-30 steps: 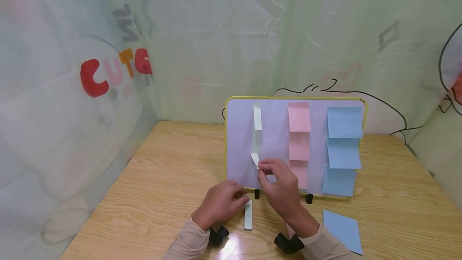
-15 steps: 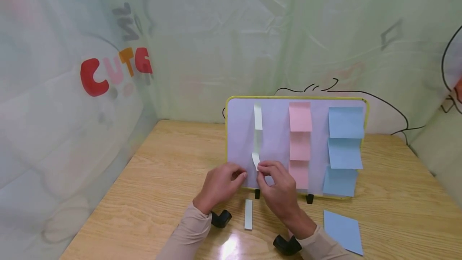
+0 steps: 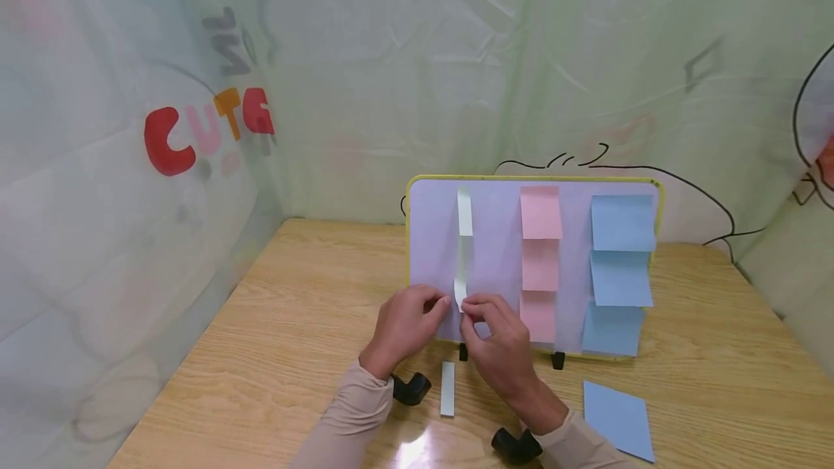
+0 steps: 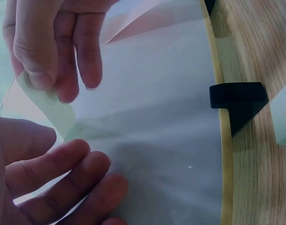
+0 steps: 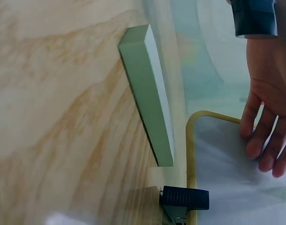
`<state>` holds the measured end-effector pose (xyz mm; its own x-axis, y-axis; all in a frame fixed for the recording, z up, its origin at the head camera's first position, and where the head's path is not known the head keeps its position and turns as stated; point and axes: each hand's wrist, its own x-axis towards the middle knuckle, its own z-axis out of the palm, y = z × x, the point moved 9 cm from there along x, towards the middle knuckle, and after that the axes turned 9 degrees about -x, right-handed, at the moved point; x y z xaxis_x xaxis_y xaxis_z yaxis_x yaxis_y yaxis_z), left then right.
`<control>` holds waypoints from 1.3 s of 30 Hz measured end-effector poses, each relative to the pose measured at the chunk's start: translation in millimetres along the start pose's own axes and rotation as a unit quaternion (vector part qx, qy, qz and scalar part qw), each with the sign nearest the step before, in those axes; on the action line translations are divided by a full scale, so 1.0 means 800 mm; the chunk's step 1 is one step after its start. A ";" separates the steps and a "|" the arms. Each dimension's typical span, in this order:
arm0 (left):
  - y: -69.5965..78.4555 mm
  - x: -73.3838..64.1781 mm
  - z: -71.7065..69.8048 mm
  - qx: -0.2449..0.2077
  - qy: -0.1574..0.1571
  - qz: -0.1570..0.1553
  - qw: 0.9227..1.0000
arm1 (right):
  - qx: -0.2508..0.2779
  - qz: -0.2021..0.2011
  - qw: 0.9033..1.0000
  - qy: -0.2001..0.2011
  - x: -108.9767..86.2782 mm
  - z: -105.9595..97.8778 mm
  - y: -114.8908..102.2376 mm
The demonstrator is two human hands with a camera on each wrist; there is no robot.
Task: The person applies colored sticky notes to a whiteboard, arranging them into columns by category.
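A whiteboard [image 3: 430, 237] with a yellow rim stands on the table. Down its left part runs a column of pale green sticky notes [image 3: 465, 212]. My right hand [image 3: 500, 346] pinches the bottom end of the lowest green sticky note [image 3: 460, 294] between thumb and forefinger. Close to that note's left side is my left hand [image 3: 400, 324], its fingers loosely bent and holding nothing. In the left wrist view, its thumb and fingertips come near the note's edge [image 4: 54, 111]; contact is unclear. A thick pad of narrow green sticky notes [image 5: 147, 93] lies on the table below the board.
Pink sticky notes [image 3: 540, 264] and blue sticky notes [image 3: 621, 278] hang in two more columns on the board. Black feet [image 3: 557, 360] support it. A blue pad [image 3: 619, 422] lies at front right on the wooden table [image 3: 274, 353]. Printed curtains surround the table.
My left hand has risen from beside the green pad on the table to beside the lowest green note. My right hand has shifted slightly left and down, straightening that note.
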<state>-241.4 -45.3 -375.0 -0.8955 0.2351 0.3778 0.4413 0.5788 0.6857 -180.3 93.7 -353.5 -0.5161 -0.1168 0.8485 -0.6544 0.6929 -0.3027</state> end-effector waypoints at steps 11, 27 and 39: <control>-0.001 0.004 0.000 -0.021 0.015 -0.013 1.000 | -0.006 0.008 1.000 -0.026 -0.005 0.009 0.000; -0.014 0.004 0.009 -0.100 0.017 -0.057 0.993 | -0.004 -0.003 0.999 -0.034 -0.010 0.015 0.003; -0.022 0.002 0.020 -0.152 0.009 -0.074 0.986 | -0.022 -0.007 0.999 -0.048 -0.009 0.018 0.000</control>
<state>-251.8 -42.6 -396.1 -0.9511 0.1508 0.2695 0.3061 0.3448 0.8874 -184.7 84.5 -366.2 -0.5596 -0.1934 0.8059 -0.6385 0.7206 -0.2705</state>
